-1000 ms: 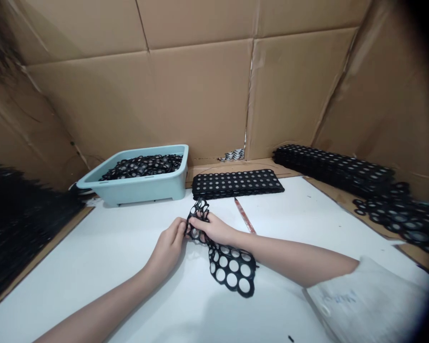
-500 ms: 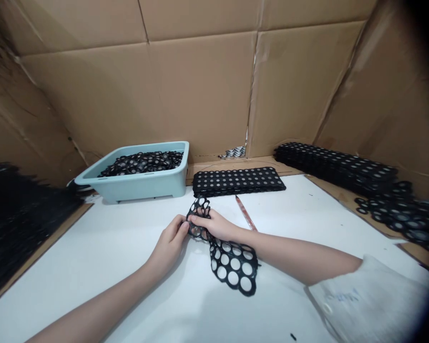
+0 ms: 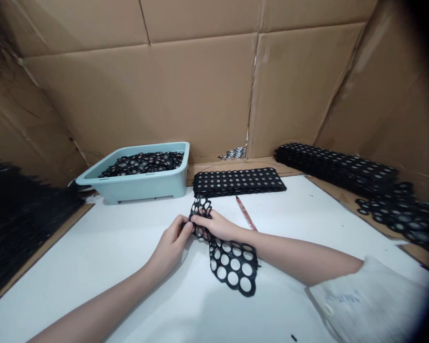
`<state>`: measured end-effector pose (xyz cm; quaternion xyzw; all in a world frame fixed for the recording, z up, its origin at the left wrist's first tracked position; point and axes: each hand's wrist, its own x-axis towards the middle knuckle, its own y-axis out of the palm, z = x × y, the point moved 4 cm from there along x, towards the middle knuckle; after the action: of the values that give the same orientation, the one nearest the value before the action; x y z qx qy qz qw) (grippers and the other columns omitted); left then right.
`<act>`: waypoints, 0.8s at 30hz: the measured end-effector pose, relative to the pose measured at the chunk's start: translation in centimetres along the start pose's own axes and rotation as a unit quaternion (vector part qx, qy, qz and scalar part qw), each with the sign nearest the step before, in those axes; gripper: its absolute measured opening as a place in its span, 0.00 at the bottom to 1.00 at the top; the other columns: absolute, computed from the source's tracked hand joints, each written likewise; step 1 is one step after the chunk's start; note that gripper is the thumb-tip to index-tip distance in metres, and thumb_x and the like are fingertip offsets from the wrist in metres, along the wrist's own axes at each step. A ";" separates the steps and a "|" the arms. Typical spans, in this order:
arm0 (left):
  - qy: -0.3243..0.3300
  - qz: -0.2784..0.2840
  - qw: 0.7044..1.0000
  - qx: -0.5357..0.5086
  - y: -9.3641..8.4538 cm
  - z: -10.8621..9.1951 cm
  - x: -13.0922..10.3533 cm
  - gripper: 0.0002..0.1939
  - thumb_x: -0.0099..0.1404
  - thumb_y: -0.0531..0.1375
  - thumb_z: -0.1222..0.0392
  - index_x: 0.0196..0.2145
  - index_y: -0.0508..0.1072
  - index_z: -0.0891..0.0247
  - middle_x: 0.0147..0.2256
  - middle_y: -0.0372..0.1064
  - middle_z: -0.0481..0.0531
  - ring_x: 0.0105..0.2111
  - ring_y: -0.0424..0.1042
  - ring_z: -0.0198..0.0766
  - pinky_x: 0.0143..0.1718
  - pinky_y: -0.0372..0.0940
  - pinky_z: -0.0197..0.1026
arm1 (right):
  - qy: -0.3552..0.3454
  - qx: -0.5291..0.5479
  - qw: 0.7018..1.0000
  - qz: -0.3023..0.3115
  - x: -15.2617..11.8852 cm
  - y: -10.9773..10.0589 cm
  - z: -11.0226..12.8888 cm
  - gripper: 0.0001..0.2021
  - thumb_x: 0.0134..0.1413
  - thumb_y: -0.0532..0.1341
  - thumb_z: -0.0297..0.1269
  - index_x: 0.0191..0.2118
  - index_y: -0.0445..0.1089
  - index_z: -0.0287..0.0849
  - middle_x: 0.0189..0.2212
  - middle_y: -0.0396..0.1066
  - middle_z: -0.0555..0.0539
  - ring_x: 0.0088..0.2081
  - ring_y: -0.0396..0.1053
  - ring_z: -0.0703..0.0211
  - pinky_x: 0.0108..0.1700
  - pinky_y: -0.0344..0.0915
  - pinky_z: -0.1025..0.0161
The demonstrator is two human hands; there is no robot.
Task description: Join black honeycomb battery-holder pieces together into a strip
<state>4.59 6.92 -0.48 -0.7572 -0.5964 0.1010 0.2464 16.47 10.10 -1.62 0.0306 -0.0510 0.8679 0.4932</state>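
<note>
A black rubbery sheet with rows of round holes (image 3: 233, 267) is bunched between my hands over the white table. My left hand (image 3: 175, 238) pinches its left edge with thumb and fingers. Gripped in my right hand (image 3: 218, 224), the sheet's middle is squeezed together, the thumb lying on top. One end fans out below my right wrist, and the other sticks up above the fingers. Whatever small piece may lie between the left fingertips is hidden.
Behind my hands lies a stack of flat black perforated sheets (image 3: 239, 181). A light blue basin (image 3: 150, 186) of black round pieces stands at back left. A reddish pencil-like stick (image 3: 246, 213) lies near my right wrist. More black sheets (image 3: 336, 164) are piled at right; cardboard walls (image 3: 200, 95) surround the table.
My left thumb and fingertips have shifted slightly to the right along the sheet's edge. The sheet's upper end has tilted a little; my right hand keeps its grip.
</note>
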 end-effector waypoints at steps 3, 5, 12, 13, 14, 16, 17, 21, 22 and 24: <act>0.008 0.003 1.000 -0.004 0.0 -0.2 0.0 0.11 0.62 0.47 0.53 0.29 0.62 0.62 0.27 0.61 0.46 0.30 0.60 0.35 0.33 0.55 0.36 | -0.019 0.011 1.000 0.021 0.0 0.2 0.2 0.11 0.50 0.55 0.41 0.25 0.62 0.38 0.20 0.60 0.53 0.23 0.58 0.67 0.28 0.57 0.68; 0.007 0.011 1.000 -0.015 0.1 -0.2 0.0 0.12 0.62 0.46 0.53 0.30 0.62 0.62 0.27 0.61 0.46 0.30 0.60 0.35 0.33 0.55 0.36 | -0.020 0.018 0.999 0.024 -0.1 0.2 0.4 0.11 0.49 0.56 0.41 0.25 0.63 0.38 0.19 0.61 0.53 0.23 0.58 0.67 0.28 0.57 0.68; -0.002 0.007 1.000 -0.018 0.1 0.2 0.2 0.13 0.62 0.45 0.53 0.26 0.58 0.62 0.24 0.57 0.45 0.26 0.57 0.34 0.30 0.54 0.35 | -0.028 0.012 0.999 0.028 -0.1 0.4 0.4 0.09 0.49 0.54 0.35 0.23 0.65 0.36 0.22 0.65 0.51 0.23 0.60 0.69 0.27 0.58 0.70; -0.003 0.007 1.000 -0.008 0.1 0.1 0.1 0.12 0.62 0.45 0.53 0.26 0.58 0.62 0.25 0.57 0.46 0.26 0.57 0.34 0.30 0.54 0.35 | -0.028 0.014 0.999 0.027 0.0 0.4 0.3 0.08 0.49 0.54 0.34 0.23 0.65 0.36 0.23 0.65 0.50 0.22 0.60 0.69 0.27 0.58 0.70; -0.004 0.006 1.000 -0.001 0.1 0.1 0.1 0.12 0.62 0.45 0.53 0.26 0.58 0.62 0.25 0.58 0.46 0.26 0.57 0.35 0.30 0.54 0.35 | -0.027 0.015 0.999 0.027 0.0 0.4 0.2 0.08 0.48 0.54 0.34 0.24 0.65 0.36 0.23 0.66 0.50 0.22 0.60 0.69 0.26 0.58 0.70; -0.005 0.005 1.000 0.007 0.1 -0.1 0.0 0.11 0.62 0.45 0.54 0.26 0.58 0.61 0.25 0.58 0.46 0.26 0.58 0.35 0.29 0.53 0.35 | -0.029 0.011 0.999 0.027 0.1 0.4 0.1 0.08 0.48 0.54 0.33 0.24 0.65 0.36 0.22 0.66 0.51 0.21 0.59 0.69 0.26 0.58 0.70; -0.005 0.004 1.000 0.010 0.1 -0.2 -0.1 0.11 0.62 0.45 0.54 0.26 0.58 0.61 0.25 0.59 0.45 0.26 0.58 0.34 0.28 0.53 0.35 | -0.032 0.008 0.999 0.027 0.2 0.4 0.1 0.07 0.48 0.54 0.33 0.24 0.65 0.36 0.22 0.66 0.51 0.21 0.59 0.69 0.26 0.58 0.70; -0.005 0.004 1.000 0.027 0.1 -0.4 -0.2 0.10 0.62 0.45 0.56 0.26 0.58 0.61 0.25 0.60 0.45 0.26 0.59 0.34 0.28 0.53 0.35 | -0.047 0.002 0.999 0.026 0.2 0.4 0.2 0.07 0.47 0.54 0.31 0.23 0.65 0.37 0.21 0.65 0.51 0.22 0.60 0.69 0.27 0.59 0.70; -0.005 0.006 1.000 0.030 0.2 -0.3 -0.2 0.10 0.62 0.45 0.56 0.27 0.58 0.61 0.25 0.60 0.45 0.26 0.59 0.34 0.28 0.53 0.35 | -0.049 0.003 0.999 0.024 0.1 0.4 0.2 0.07 0.47 0.53 0.30 0.23 0.65 0.37 0.21 0.65 0.51 0.22 0.60 0.69 0.27 0.59 0.70; -0.003 0.007 0.999 0.031 0.2 -0.2 -0.2 0.10 0.63 0.44 0.56 0.27 0.58 0.61 0.25 0.60 0.45 0.26 0.58 0.34 0.29 0.53 0.36 | -0.045 0.003 0.999 0.017 0.1 0.4 0.3 0.07 0.46 0.52 0.29 0.22 0.65 0.37 0.21 0.65 0.51 0.22 0.60 0.69 0.27 0.58 0.70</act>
<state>4.84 6.63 -0.41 -0.7528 -0.5886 0.1235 0.2674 16.06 9.88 -1.32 0.0703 -0.0708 0.8739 0.4759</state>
